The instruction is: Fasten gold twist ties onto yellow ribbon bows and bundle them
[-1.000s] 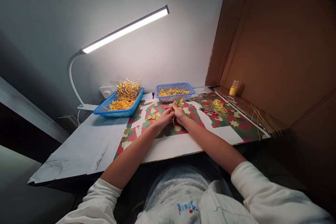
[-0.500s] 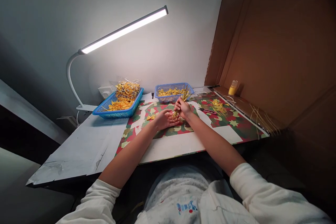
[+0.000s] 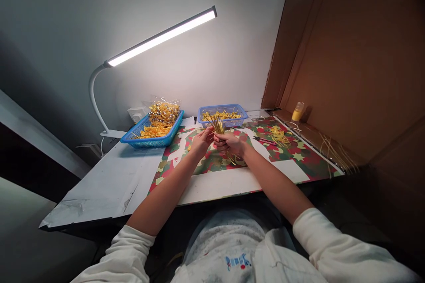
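Note:
A bundle of thin gold twist ties (image 3: 217, 124) is gripped in my right hand (image 3: 230, 142), whose fingers wrap around its middle. The upper ends fan out above the fist, and the lower ends stick out beneath it. My left hand (image 3: 201, 142) is closed at the left side of the bundle, its thumb and fingertips pinched on the strands; how many they hold I cannot tell. Partly hidden behind the left hand, a small yellow bow (image 3: 189, 147) lies on the patterned sheet (image 3: 212, 167).
A blue basket (image 3: 149, 142) of yellow bows and a bagged bunch stands at left, beneath a lit lamp (image 3: 162, 37). Behind my hands is a second basket (image 3: 244, 120). To the right are a pen-like tool (image 3: 264, 140), yellow strands (image 3: 279, 136), a small bottle (image 3: 298, 111) and a cardboard wall (image 3: 352, 62).
My right hand has tilted the bundle from leaning right to leaning left and brought it slightly left. My left hand has risen from open below it to a pinch at its strands.

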Motion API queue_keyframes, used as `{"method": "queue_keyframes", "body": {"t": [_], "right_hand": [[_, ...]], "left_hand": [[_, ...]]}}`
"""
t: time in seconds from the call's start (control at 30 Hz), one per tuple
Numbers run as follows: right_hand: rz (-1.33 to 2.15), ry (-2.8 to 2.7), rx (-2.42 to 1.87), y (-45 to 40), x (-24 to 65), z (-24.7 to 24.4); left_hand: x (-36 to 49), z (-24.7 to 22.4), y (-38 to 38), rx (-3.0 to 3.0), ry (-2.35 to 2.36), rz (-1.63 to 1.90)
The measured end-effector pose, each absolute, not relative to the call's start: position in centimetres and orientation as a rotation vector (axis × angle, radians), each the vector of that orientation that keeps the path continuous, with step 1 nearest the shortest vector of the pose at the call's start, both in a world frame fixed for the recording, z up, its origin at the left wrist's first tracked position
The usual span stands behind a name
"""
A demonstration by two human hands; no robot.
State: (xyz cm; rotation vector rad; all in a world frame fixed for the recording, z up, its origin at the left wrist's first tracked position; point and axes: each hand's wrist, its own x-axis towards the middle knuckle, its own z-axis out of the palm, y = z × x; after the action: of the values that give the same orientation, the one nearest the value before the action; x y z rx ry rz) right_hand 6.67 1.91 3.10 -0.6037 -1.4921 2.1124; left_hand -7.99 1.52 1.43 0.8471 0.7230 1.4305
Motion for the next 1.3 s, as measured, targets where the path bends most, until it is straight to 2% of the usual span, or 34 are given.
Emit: {"method": "queue_keyframes", "body": {"t": [0.17,0.4,0.53,0.7,0.9,1.3], "right_hand": [[2.111,-1.505,-0.660,2.2,6.7,2.7],[2.066,-1.464,-0.724,2.8,6.7,2.2],[1.890,-1.438,-0.839,2.6,6.2,2.1],[1.692,-1.485,-0.922,2.5,5.3,1.6],[1.633,-1.589,-0.930,2.1,4.9,1.4],[1.818,-1.613,-0.910,1.7,4.9,1.4]], "left_hand": [[-8.2,1.5,1.9,0.755,0.783,1.596],[-11.2,4.4,1.9,0.443,0.737,1.853],[-11.1,4.6,1.6,0.558,0.794,1.689],[-8.9,3.4,0.9,0.981,0.844,1.402],[-8.7,3.0,1.0,1.071,0.826,1.505],[-8.7,2.7,1.8,1.016,0.846,1.504]]}}
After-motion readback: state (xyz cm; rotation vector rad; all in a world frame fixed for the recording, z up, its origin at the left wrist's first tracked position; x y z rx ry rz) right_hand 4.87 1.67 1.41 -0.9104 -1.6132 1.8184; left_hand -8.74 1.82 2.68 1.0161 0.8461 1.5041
